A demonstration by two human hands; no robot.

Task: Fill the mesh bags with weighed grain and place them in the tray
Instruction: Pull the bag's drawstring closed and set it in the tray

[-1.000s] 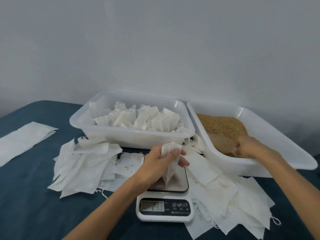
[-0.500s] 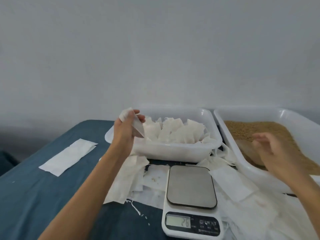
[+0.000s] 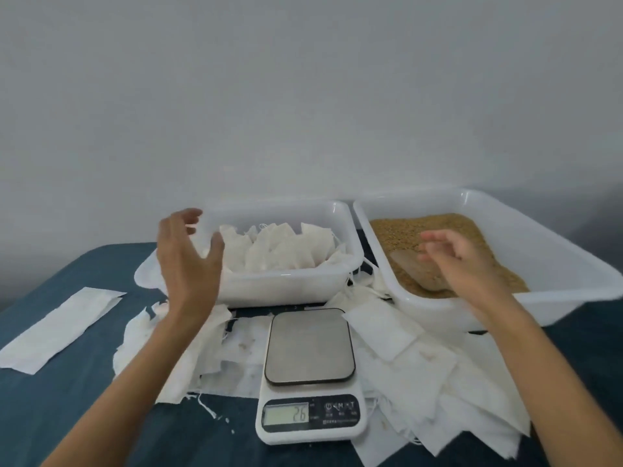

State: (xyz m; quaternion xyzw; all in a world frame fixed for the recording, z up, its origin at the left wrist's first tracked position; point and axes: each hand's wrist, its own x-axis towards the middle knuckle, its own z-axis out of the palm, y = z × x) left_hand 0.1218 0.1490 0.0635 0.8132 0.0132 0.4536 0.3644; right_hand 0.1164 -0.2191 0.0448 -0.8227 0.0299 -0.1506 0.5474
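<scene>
Hovering at 10 o'clock of the scale (image 3: pixel 309 375), left hand (image 3: pixel 187 257) is spread, empty; right hand (image 3: pixel 462 261) is held loose over grain (image 3: pixel 472 227). Filled bags (image 3: pixel 286 247) are piled in the tray (image 3: pixel 290 288) at 12.

Both forearms are bare to the frame edge, and the left hand (image 3: pixel 187 254) and right hand (image 3: pixel 461 258) wear nothing.

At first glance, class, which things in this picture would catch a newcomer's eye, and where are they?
Two white tubs stand side by side at the back: the left tray is piled with filled bags, the right tub holds brown grain. A scale sits in front, amid loose empty bags. Both hands, left and right, hover open.
</scene>
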